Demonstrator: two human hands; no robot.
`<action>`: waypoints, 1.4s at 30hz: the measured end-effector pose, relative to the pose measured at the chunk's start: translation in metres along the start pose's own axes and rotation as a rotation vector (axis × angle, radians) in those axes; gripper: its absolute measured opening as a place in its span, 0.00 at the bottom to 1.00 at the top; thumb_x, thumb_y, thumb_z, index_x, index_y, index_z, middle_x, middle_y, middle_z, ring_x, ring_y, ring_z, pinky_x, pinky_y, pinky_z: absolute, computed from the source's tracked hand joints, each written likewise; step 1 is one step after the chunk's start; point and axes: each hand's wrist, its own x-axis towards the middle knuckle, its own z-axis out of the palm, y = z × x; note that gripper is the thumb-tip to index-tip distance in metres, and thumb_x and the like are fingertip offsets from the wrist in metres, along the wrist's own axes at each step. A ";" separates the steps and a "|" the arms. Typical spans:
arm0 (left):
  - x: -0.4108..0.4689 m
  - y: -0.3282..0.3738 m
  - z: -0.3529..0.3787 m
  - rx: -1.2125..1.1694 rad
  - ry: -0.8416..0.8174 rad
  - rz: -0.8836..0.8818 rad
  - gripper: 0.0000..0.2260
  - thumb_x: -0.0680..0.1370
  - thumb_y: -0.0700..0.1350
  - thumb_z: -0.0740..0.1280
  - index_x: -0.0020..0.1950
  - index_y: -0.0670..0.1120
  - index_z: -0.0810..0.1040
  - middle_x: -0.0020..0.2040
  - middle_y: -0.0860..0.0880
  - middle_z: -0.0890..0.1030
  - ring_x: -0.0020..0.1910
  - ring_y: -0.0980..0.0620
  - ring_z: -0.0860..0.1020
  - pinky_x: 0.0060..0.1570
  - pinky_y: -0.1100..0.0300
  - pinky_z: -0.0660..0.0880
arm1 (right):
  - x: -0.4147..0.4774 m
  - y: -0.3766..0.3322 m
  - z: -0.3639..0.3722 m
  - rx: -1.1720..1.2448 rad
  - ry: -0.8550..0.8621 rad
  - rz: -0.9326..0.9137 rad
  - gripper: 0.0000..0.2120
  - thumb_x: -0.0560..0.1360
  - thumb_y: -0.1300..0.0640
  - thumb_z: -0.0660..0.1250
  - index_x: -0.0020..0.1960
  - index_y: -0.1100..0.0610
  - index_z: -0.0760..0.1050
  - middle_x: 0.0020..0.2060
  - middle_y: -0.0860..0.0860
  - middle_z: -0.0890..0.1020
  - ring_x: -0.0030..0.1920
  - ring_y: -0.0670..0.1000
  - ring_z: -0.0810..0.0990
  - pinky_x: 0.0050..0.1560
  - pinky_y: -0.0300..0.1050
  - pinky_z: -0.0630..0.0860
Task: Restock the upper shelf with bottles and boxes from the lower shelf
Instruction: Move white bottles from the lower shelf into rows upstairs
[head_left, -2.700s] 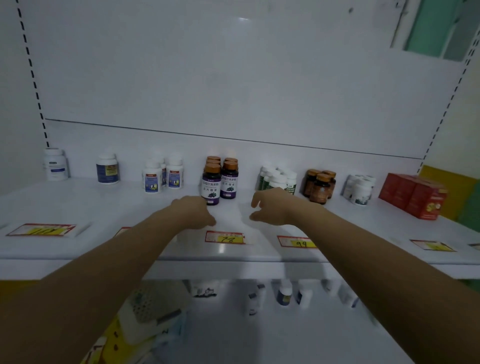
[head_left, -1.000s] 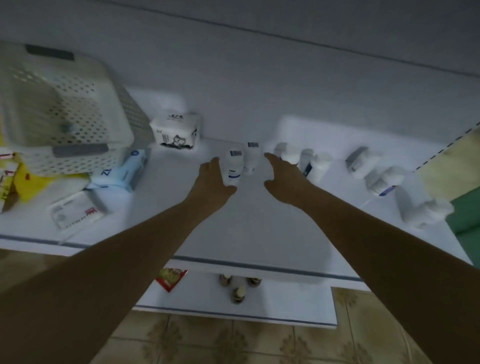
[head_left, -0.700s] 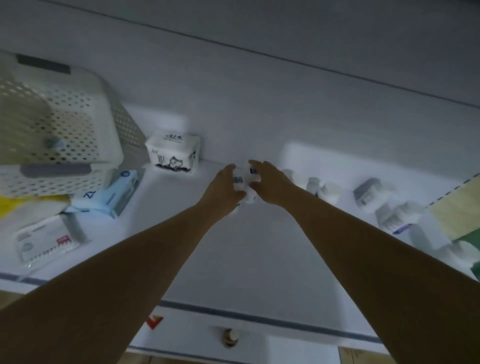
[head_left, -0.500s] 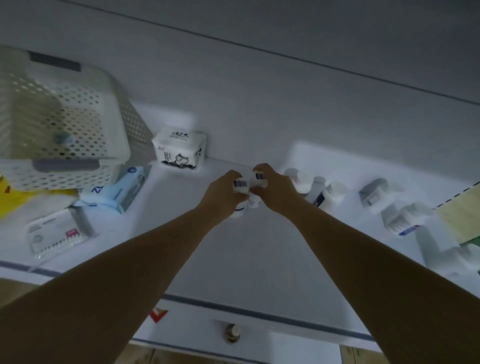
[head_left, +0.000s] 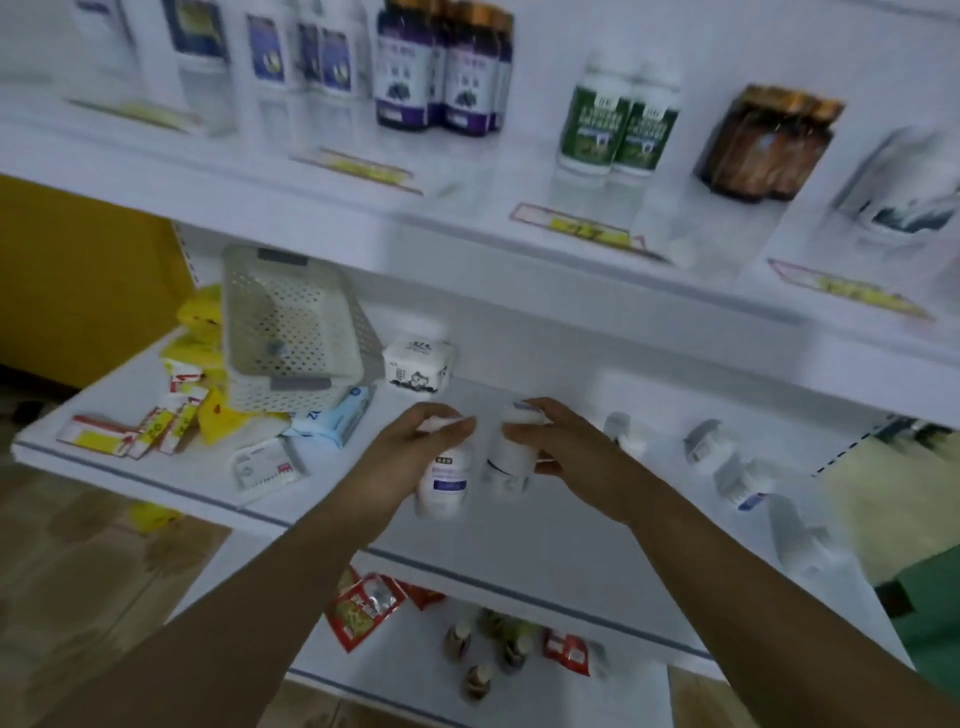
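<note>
My left hand (head_left: 410, 457) grips a white bottle with a blue label (head_left: 447, 480), its fingers curled over the cap. My right hand (head_left: 558, 452) grips a second white bottle (head_left: 509, 467) the same way. Both bottles are held just above the lower shelf (head_left: 519, 525), side by side. The upper shelf (head_left: 467, 208) runs across the top, with purple-labelled bottles (head_left: 441, 67), green-labelled bottles (head_left: 618, 130) and brown bottles (head_left: 769, 145) standing on it. Several white bottles (head_left: 727, 467) stand along the right of the lower shelf.
A white perforated basket (head_left: 291, 332) sits on the lower shelf's left over yellow and red packets (head_left: 192, 410), a blue pack (head_left: 337, 421) and a white tissue box (head_left: 418, 364). Yellow price tags (head_left: 582, 228) line the upper shelf's edge. A bottom shelf holds small bottles (head_left: 483, 654) and red packets (head_left: 363, 608).
Both hands left the upper shelf, reached down to two white bottles, closed on them and lifted them. The view has tilted up, so the upper shelf shows again.
</note>
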 end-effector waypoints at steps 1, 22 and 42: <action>-0.015 0.006 -0.004 0.013 0.010 0.006 0.07 0.74 0.50 0.69 0.50 0.49 0.79 0.48 0.47 0.83 0.46 0.50 0.81 0.49 0.56 0.75 | -0.013 -0.008 0.011 -0.002 -0.027 -0.010 0.08 0.75 0.57 0.68 0.52 0.47 0.75 0.52 0.51 0.80 0.52 0.51 0.79 0.54 0.45 0.75; -0.217 0.202 -0.195 -0.120 0.071 0.293 0.18 0.75 0.53 0.66 0.59 0.43 0.71 0.43 0.45 0.79 0.38 0.50 0.80 0.37 0.57 0.76 | -0.129 -0.225 0.252 0.032 -0.186 -0.292 0.08 0.73 0.55 0.66 0.46 0.53 0.67 0.47 0.57 0.72 0.48 0.56 0.72 0.51 0.52 0.70; -0.110 0.315 -0.370 0.010 0.139 0.492 0.13 0.76 0.45 0.66 0.60 0.44 0.73 0.46 0.48 0.81 0.45 0.50 0.80 0.45 0.56 0.78 | 0.042 -0.372 0.364 -0.132 -0.169 -0.595 0.23 0.74 0.46 0.67 0.63 0.57 0.69 0.57 0.56 0.79 0.56 0.54 0.80 0.60 0.56 0.76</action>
